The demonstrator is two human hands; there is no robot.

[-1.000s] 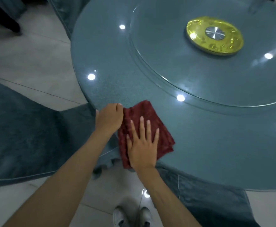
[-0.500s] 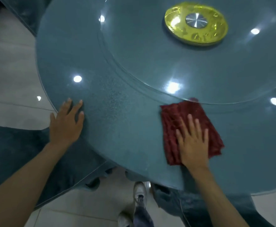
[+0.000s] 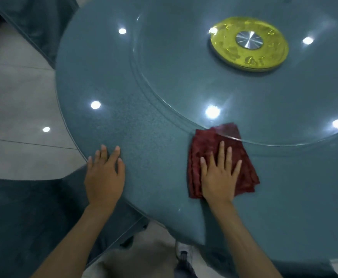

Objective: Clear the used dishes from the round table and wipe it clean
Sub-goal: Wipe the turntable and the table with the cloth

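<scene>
The round table (image 3: 154, 121) has a blue-grey glass top with no dishes on it. A folded dark red cloth (image 3: 242, 157) lies near the front edge, its far corner tucked under the rim of the glass turntable (image 3: 184, 81). My right hand (image 3: 219, 177) presses flat on the cloth with fingers spread. To the left, my left hand (image 3: 105, 177) rests flat on the bare table edge, fingers straight.
A gold disc with a silver hub (image 3: 249, 44) sits at the turntable's centre. Blue-grey tablecloth drapes (image 3: 23, 217) hang at the lower left and upper left. Pale floor tiles (image 3: 19, 109) lie to the left. My shoe (image 3: 183, 255) shows below the table edge.
My right hand slid the cloth rightwards along the table and up against the turntable rim. My left hand let go of the cloth, opened, and now lies flat on the table edge.
</scene>
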